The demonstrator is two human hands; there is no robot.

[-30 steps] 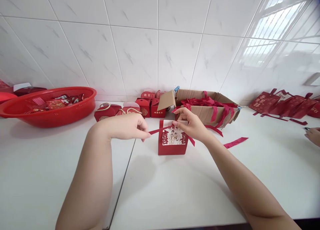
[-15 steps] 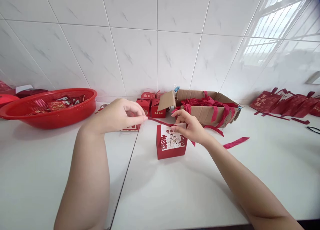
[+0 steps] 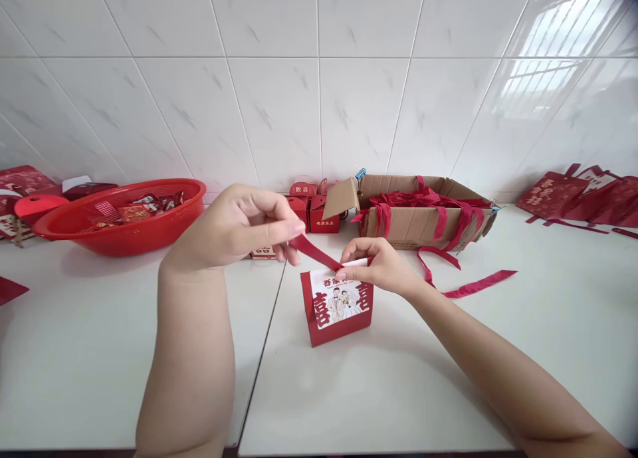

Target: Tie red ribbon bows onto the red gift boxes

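A red gift box point(image 3: 339, 305) with a white panel showing a wedding couple stands on the table in front of me, slightly tilted. Between thumb and fingers, my left hand point(image 3: 256, 229) pinches one end of a dark red ribbon point(image 3: 318, 252), raised to the upper left of the box. The ribbon slopes down, taut, to the box's top edge. There my right hand point(image 3: 373, 265) is closed on it, thumb in front and fingers behind. Its fingertips partly cover the top of the panel. Another length of ribbon point(image 3: 478, 285) lies on the table right of the box.
Behind stands a cardboard box point(image 3: 413, 229) full of red ribbons, some hanging over its side. A red plastic basket point(image 3: 134, 235) with small packets is at the left. Small red boxes point(image 3: 323, 219) stand by the tiled wall; red bags point(image 3: 553, 195) lie at the far right.
The gift box now sits closer to me and more tilted. The ribbon between my hands has turned to show its flat side, and my right hand has come lower with the box.
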